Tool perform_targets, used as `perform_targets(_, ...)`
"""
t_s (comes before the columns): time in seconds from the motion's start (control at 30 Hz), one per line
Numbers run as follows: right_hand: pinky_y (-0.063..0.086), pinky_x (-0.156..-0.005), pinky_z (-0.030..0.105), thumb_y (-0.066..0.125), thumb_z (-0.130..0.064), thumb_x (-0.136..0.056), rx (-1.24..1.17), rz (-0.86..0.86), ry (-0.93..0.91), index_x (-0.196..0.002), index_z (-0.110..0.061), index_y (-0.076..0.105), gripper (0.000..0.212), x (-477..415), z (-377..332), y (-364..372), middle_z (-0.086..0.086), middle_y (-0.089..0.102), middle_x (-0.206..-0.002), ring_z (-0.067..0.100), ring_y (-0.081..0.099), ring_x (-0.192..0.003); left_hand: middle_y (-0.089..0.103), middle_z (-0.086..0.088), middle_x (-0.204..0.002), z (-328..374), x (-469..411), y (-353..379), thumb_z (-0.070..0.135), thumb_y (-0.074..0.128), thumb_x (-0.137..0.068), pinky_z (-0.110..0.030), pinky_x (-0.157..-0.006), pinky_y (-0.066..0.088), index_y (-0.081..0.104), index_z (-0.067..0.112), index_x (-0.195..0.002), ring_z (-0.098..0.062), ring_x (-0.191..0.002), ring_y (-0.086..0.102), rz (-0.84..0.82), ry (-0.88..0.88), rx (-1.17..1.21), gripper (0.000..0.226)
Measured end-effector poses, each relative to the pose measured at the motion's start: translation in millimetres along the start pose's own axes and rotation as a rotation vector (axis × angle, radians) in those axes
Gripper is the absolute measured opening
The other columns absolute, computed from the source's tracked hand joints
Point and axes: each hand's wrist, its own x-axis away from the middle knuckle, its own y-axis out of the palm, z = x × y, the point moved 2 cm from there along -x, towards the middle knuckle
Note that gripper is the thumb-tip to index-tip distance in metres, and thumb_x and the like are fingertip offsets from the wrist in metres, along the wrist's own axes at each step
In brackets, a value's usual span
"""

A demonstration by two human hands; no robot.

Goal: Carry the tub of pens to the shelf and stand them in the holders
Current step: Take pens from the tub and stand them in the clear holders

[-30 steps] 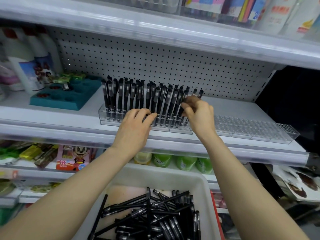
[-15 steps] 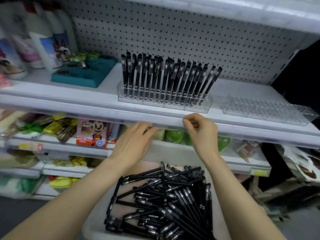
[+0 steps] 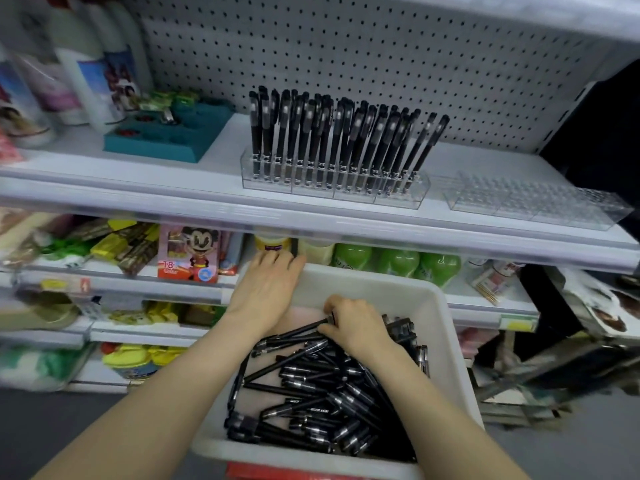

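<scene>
Above the tub [image 3: 374, 284], one holder [image 3: 332, 190] stands full; a second holder [image 3: 530, 206], further right, is unfilled. Many pens [image 3: 322, 386] lie unplaced in the tub. Right hand [image 3: 360, 323] curls round several there; left hand [image 3: 266, 284] rests loosely open on its far rim.

A white tub [image 3: 374, 289] sits low in front of the shelf [image 3: 173, 188], holding a loose heap of black pens [image 3: 322, 393] that lie crisscross. On the shelf a clear holder [image 3: 332, 190] is packed with standing pens [image 3: 332, 140], caps up, upright at its left end and leaning rightward at its right. Just right of it lies a second holder [image 3: 533, 206], clear and empty
</scene>
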Motion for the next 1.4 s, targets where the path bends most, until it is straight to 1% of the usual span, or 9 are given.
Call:
perform_targets(0.17, 0.051, -0.082, 0.032, 0.071, -0.022, -0.085, -0.312, -0.11, 0.107, -0.117, -0.022, 0.054, 0.036, -2.8, 7.8, -10.9, 0.003, 0.069, -0.1, 0.02, 0.064, -0.09, 0.06, -0.008, -0.121, 1.3, -1.8, -2.4, 0.013, 0.067, -0.081, -0.045, -0.1, 0.04, 0.051, 0.015, -0.134, -0.03, -0.106, 0.055, -0.041, -0.017, -0.001, 0.056)
perform_targets(0.27, 0.05, -0.069, 0.024, 0.073, -0.011, -0.085, -0.615, -0.18, 0.103, -0.116, -0.016, 0.059, 0.035, 5.1, 13.8, -38.3, 0.006, 0.071, -0.094, 0.014, 0.062, -0.079, 0.062, -0.007, -0.118, -1.7, -3.9, -6.1, 0.011, 0.07, -0.08, -0.044, -0.096, 0.045, 0.055, 0.017, -0.132, -0.03, -0.104, 0.057, -0.051, -0.023, 0.055, 0.055)
perform_targets(0.4, 0.054, -0.068, 0.022, 0.069, -0.003, -0.088, -0.871, -0.066, -0.025, -0.103, -0.002, 0.064, 0.016, 9.5, 25.0, -91.6, 0.015, 0.074, -0.089, 0.012, 0.066, -0.077, 0.062, 0.002, -0.099, 0.9, -13.0, -33.6, 0.011, 0.074, -0.078, -0.036, -0.061, 0.055, 0.068, 0.022, -0.109, -0.023, -0.089, 0.06, 0.011, 0.042, 0.112, 0.033)
perform_targets(0.5, 0.055, -0.07, 0.021, 0.066, -0.005, -0.091, -0.991, 0.079, -0.074, -0.096, -0.003, 0.064, 0.006, 8.4, 35.3, -136.2, 0.008, 0.073, -0.079, 0.011, 0.069, -0.073, 0.064, -0.001, -0.103, 13.4, -35.1, -68.5, 0.007, 0.07, -0.08, -0.036, -0.064, 0.054, 0.068, 0.017, -0.112, -0.023, -0.093, 0.06, 0.165, 0.13, 0.188, 0.033)
perform_targets(0.73, 0.059, -0.066, 0.025, 0.064, -0.01, -0.093, -0.973, 0.646, -0.065, -0.095, -0.006, 0.064, 0.005, -3.8, 68.0, -219.0, 0.013, 0.068, -0.079, 0.014, 0.065, -0.064, 0.051, -0.009, -0.136, 21.7, -103.3, -95.1, 0.012, 0.072, -0.083, -0.044, -0.106, 0.042, 0.047, 0.016, -0.14, -0.029, -0.125, 0.045, 0.286, 0.067, 0.096, 0.063)
perform_targets(0.93, 0.059, -0.065, 0.026, 0.061, -0.014, -0.095, -0.885, 0.923, -0.068, -0.095, -0.015, 0.062, 0.001, -26.8, 69.9, -247.1, 0.01, 0.071, -0.086, 0.017, 0.071, -0.075, 0.052, -0.012, -0.135, 20.9, -116.4, -84.0, 0.029, 0.062, -0.091, -0.049, -0.109, 0.035, 0.048, 0.014, -0.141, -0.033, -0.124, 0.045, 0.294, 0.031, 0.049, 0.054)
perform_targets(1.03, 0.059, -0.065, 0.024, 0.06, -0.018, -0.096, -0.783, 0.971, -0.074, -0.103, -0.017, 0.064, 0.008, -39.0, 68.1, -249.5, 0.002, 0.07, -0.088, 0.018, 0.071, -0.079, 0.054, -0.013, -0.132, 21.2, -116.2, -79.9, 0.026, 0.067, -0.088, -0.049, -0.107, 0.038, 0.052, 0.013, -0.137, -0.034, -0.12, 0.048, 0.321, 0.032, 0.055, 0.053)
perform_targets(1.17, 0.06, -0.078, 0.04, 0.06, -0.024, -0.095, -0.63, 0.979, -0.062, -0.113, -0.014, 0.067, 0.022, -52.2, 68.2, -246.5, -0.002, 0.072, -0.089, 0.016, 0.071, -0.079, 0.055, -0.013, -0.13, 22.2, -116.0, -79.6, 0.026, 0.066, -0.087, -0.049, -0.105, 0.039, 0.054, 0.013, -0.136, -0.033, -0.117, 0.048, 0.339, 0.032, 0.065, 0.052)
perform_targets(1.4, 0.058, -0.077, 0.044, 0.06, -0.023, -0.095, -0.482, 0.798, -0.035, -0.107, -0.013, 0.069, 0.018, -64.1, 64.1, -219.4, 0.005, 0.074, -0.082, 0.022, 0.07, -0.074, 0.056, -0.013, -0.127, 21.5, -115.9, -77.3, 0.024, 0.068, -0.086, -0.05, -0.103, 0.04, 0.055, 0.011, -0.134, -0.032, -0.113, 0.046, 0.365, 0.039, 0.051, 0.052)
